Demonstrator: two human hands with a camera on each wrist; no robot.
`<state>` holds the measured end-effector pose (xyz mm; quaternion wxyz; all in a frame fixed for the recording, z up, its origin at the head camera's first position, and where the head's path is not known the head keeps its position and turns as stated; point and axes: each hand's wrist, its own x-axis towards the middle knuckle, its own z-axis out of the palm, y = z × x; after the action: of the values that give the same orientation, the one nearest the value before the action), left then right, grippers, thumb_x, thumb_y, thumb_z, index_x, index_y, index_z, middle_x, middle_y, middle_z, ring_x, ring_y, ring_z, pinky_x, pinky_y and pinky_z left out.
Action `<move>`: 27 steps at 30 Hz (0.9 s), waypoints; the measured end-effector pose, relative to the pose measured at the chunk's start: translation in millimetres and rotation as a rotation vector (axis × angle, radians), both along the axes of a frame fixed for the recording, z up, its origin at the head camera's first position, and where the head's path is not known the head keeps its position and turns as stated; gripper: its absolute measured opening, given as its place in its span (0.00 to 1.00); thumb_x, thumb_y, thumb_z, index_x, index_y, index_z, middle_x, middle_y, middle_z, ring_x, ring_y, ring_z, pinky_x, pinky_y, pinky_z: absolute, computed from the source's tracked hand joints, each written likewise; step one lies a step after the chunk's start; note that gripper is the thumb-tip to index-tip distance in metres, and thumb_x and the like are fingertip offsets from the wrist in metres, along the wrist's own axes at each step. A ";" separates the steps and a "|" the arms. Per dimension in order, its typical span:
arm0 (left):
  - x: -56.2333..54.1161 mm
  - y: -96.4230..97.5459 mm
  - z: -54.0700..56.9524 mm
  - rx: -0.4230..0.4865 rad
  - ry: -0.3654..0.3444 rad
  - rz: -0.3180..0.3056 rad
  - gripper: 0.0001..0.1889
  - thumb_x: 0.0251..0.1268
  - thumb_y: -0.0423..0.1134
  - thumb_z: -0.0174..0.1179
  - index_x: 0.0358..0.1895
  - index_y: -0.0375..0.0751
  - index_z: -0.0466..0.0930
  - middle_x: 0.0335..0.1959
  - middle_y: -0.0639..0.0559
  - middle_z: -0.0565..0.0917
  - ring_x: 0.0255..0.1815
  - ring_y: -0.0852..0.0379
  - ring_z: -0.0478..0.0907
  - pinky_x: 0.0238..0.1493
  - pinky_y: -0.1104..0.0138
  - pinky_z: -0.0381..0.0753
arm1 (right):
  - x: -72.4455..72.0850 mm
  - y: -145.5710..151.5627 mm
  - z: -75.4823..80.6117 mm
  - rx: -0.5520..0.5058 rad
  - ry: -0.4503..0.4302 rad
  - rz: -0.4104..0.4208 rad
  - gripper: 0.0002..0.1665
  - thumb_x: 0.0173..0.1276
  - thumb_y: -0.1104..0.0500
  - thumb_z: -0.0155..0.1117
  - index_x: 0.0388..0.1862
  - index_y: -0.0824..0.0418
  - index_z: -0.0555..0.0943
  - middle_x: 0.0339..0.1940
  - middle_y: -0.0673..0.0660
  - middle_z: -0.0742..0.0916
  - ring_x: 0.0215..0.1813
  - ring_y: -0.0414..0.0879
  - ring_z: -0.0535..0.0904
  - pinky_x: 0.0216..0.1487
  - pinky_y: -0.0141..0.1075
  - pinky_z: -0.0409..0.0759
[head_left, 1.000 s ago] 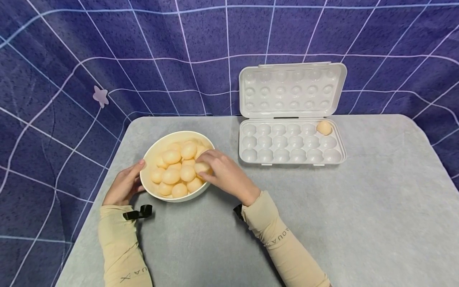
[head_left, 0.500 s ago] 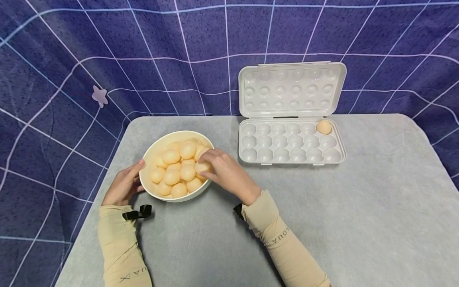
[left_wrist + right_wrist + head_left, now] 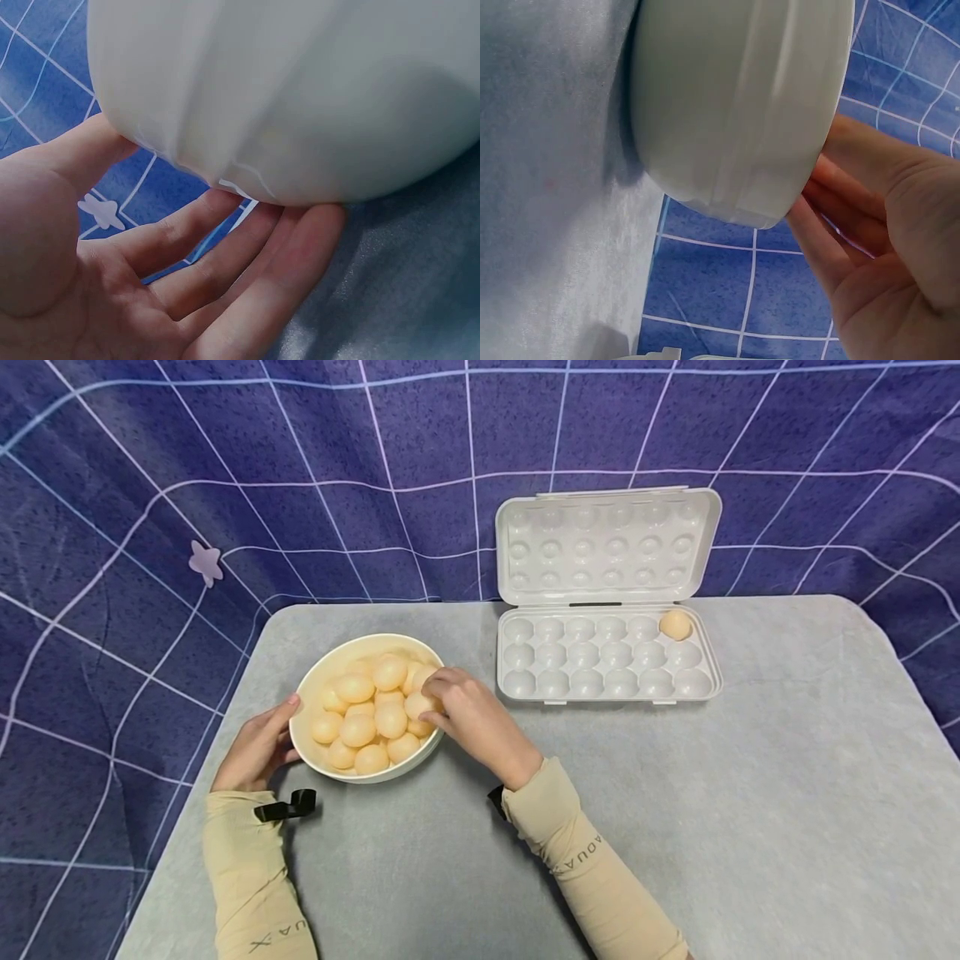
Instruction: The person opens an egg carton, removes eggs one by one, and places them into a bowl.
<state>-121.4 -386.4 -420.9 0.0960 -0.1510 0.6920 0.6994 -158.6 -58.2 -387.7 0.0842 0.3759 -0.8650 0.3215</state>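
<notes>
A cream-coloured bowl point(image 3: 386, 772) full of pale eggs point(image 3: 357, 731) stands on the left half of the table. At its left side my left hand point(image 3: 251, 752) holds it, thumb at the rim; in the left wrist view the fingers point(image 3: 289, 274) touch the bowl's outer wall. Over the right rim, my right hand point(image 3: 480, 718) pinches an egg point(image 3: 418, 706) between thumb and fingers, among the other eggs. From the right wrist view the bowl wall point(image 3: 727, 112) hides the fingertips and that egg.
Behind and to the right lies a white egg carton point(image 3: 600, 700) with its lid point(image 3: 609, 556) raised. One egg point(image 3: 676, 625) sits in its back right cup. A blue gridded cloth point(image 3: 420, 435) hangs behind the grey table point(image 3: 787, 760).
My right hand and the pinched egg have shifted very slightly up and left within the bowl. My left hand stays on the bowl's side. The whole head view has drifted a little.
</notes>
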 end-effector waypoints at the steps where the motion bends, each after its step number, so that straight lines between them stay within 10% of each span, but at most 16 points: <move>1: -0.1 0.1 0.1 -0.001 0.000 0.002 0.40 0.76 0.52 0.53 0.74 0.23 0.50 0.37 0.64 0.86 0.37 0.67 0.84 0.35 0.70 0.86 | -0.2 0.0 0.4 0.009 0.008 -0.004 0.14 0.63 0.57 0.73 0.43 0.64 0.84 0.45 0.55 0.86 0.51 0.48 0.80 0.59 0.37 0.79; 27: 2.3 -1.2 -0.5 -0.012 -0.010 -0.004 0.38 0.77 0.51 0.52 0.74 0.25 0.51 0.37 0.64 0.86 0.38 0.67 0.83 0.35 0.69 0.87 | -13.5 38.1 10.8 -0.035 0.053 -0.055 0.22 0.66 0.55 0.71 0.56 0.64 0.80 0.53 0.57 0.86 0.59 0.50 0.80 0.65 0.38 0.76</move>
<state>-119.1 -387.5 -421.3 0.0997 -0.1537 0.6960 0.6943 -172.0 -20.0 -376.9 0.1224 0.3588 -0.8668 0.3240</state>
